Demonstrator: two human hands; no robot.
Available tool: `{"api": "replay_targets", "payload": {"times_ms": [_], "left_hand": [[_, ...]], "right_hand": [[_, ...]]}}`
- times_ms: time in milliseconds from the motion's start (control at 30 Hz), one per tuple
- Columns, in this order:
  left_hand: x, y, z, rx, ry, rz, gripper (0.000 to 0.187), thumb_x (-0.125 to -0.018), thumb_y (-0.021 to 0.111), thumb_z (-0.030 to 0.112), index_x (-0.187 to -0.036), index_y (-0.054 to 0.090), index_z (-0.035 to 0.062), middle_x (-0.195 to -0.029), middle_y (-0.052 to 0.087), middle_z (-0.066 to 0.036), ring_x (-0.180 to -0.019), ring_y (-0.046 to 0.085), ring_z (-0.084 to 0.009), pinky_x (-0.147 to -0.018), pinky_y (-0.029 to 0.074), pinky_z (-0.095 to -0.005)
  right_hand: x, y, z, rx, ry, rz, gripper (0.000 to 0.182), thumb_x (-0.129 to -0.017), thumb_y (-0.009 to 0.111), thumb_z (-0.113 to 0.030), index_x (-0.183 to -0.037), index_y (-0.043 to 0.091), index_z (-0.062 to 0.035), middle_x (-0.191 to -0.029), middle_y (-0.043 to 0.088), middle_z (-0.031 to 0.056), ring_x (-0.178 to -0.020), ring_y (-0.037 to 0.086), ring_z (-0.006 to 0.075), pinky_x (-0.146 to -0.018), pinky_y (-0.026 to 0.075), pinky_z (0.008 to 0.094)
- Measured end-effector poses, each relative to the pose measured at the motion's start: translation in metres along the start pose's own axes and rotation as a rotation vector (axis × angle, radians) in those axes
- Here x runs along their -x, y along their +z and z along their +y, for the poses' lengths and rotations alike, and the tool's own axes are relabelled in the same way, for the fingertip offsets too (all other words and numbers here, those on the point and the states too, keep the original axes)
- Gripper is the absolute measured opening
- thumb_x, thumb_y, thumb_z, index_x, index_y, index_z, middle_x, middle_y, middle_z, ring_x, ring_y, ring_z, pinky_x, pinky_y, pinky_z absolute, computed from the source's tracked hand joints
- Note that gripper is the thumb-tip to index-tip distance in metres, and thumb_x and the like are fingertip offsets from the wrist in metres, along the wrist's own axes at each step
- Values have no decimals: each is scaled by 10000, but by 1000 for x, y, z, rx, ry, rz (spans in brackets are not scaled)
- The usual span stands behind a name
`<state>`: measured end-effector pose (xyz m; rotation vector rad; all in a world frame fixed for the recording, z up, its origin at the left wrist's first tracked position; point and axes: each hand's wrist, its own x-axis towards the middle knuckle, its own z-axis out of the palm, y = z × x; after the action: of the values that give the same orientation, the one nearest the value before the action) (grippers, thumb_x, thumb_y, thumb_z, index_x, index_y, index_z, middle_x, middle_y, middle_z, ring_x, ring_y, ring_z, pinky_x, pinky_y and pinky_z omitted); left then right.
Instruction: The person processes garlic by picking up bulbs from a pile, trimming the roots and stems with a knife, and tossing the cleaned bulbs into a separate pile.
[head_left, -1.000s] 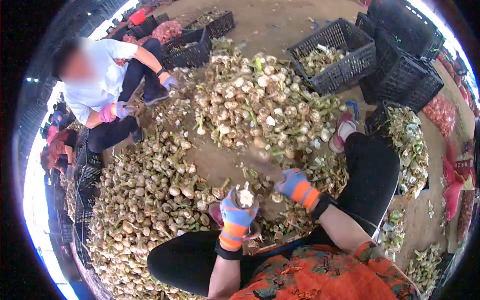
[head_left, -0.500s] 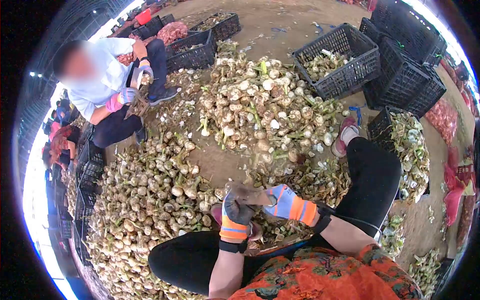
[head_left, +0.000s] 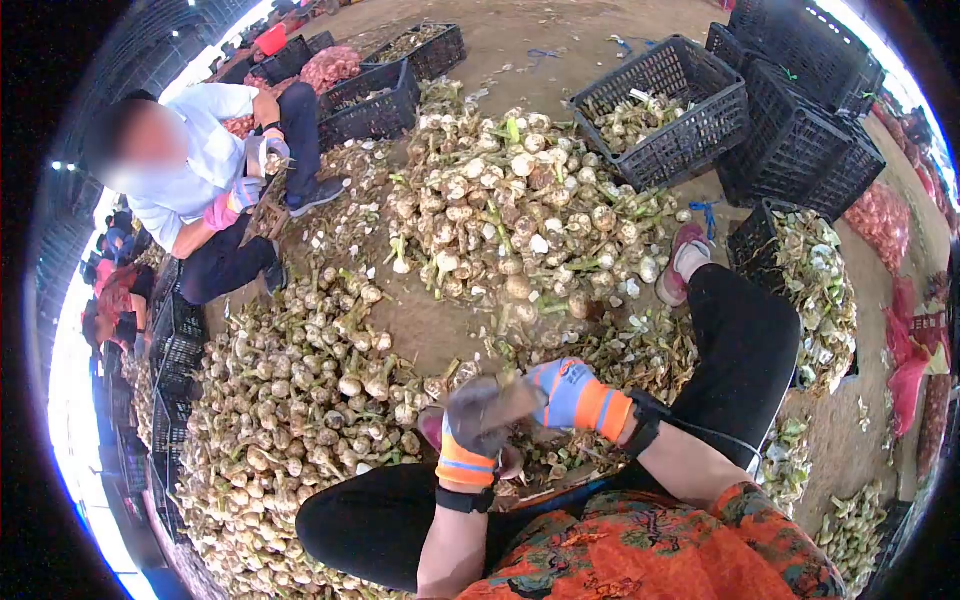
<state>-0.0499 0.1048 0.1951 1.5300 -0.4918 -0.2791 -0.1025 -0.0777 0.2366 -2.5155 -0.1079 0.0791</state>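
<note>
My left hand (head_left: 470, 430), in a grey, orange and blue glove, is closed low in the middle of the view, blurred by motion; what its fingers hold is too smeared to make out. Just right of it, my right hand (head_left: 579, 398) is wrapped round a flat, brownish blade-like tool (head_left: 512, 402) that reaches across to the left hand. Both hands are above my crossed legs. Garlic bulbs (head_left: 290, 430) are heaped to the left, and another garlic heap (head_left: 510, 200) lies beyond the hands. Loose skins and cut stems (head_left: 650, 350) lie behind the right hand.
A co-worker (head_left: 200, 180) in a light shirt sits at the upper left with gloved hands. Black crates (head_left: 690, 140) stand at the upper right, and one crate of trimmings (head_left: 815, 290) is beside my right knee. Red net sacks (head_left: 880, 225) lie at the right edge.
The view has shifted slightly. The tool now lies more across my left hand, whose fingers have become more blurred. The co-worker's hands have moved a little.
</note>
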Motion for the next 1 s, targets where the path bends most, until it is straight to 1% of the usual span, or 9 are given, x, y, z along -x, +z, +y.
{"api": "replay_targets", "payload": {"times_ms": [133,200,267,367,533,567,700,800,1000], "left_hand": [[-27,-2,64,1449,-788,-66,133,-772,522,29,-902,545,16,-737,519,-25,-514,402,-64,-404,333,-189],[-27,-18,75,1227,-645,208,126,-772,524,29,-895,552,22,-695,511,-12,-512,408,-75,-413,349,-197],[-34,-73,52,798,25,408,403,-835,494,251,-1174,490,33,-1035,602,-73,-674,587,-132,-533,481,-244],[-41,-164,35,1288,230,462,449,-824,598,253,-1187,472,21,-1089,582,-102,-782,603,-149,-630,511,-259],[-81,-3,-87,267,-624,432,380,-720,664,157,-1055,568,5,-872,623,-64,-777,586,-217,-748,478,-328],[-86,11,-184,-38,-492,240,418,-674,693,192,-1030,586,1,-808,633,-73,-753,588,-229,-743,474,-312],[-99,109,-190,-1121,-363,-478,634,-695,634,277,-1242,424,37,-1286,421,-172,-1147,431,-335,-991,327,-379],[-112,125,-201,-1167,-383,-647,668,-664,671,286,-1222,439,2,-1273,433,-180,-1152,424,-328,-995,322,-367],[-99,74,-146,557,-652,123,252,-852,549,246,-1062,569,108,-886,605,-44,-723,573,-151,-635,477,-304]], "right_hand": [[-17,90,132,-761,496,335,303,-721,576,-270,-927,599,-49,-761,637,104,-654,605,228,-598,484,340],[-8,74,158,-1273,544,624,231,-734,583,-240,-830,577,-30,-671,565,76,-574,546,195,-493,438,342],[15,2,124,-1268,503,737,189,-740,579,-210,-748,545,-24,-606,490,63,-529,494,171,-421,392,337],[27,-64,61,-1363,548,953,170,-765,544,-182,-726,514,-20,-627,495,46,-532,494,159,-440,386,310],[38,-60,57,-859,333,825,124,-729,571,-136,-708,507,-33,-631,516,47,-535,503,156,-479,387,284],[38,-58,56,-537,188,728,121,-690,603,-117,-699,507,-44,-626,518,47,-535,507,167,-485,387,294],[37,-42,72,-523,105,814,116,-738,564,-82,-811,601,0,-656,556,45,-487,499,119,-397,384,258],[35,-58,61,-857,326,769,106,-729,578,-97,-776,559,-3,-607,523,58,-465,496,136,-391,375,254],[25,-70,39,-1358,516,707,140,-730,549,-87,-824,538,17,-549,454,38,-426,450,117,-362,339,243]]}}
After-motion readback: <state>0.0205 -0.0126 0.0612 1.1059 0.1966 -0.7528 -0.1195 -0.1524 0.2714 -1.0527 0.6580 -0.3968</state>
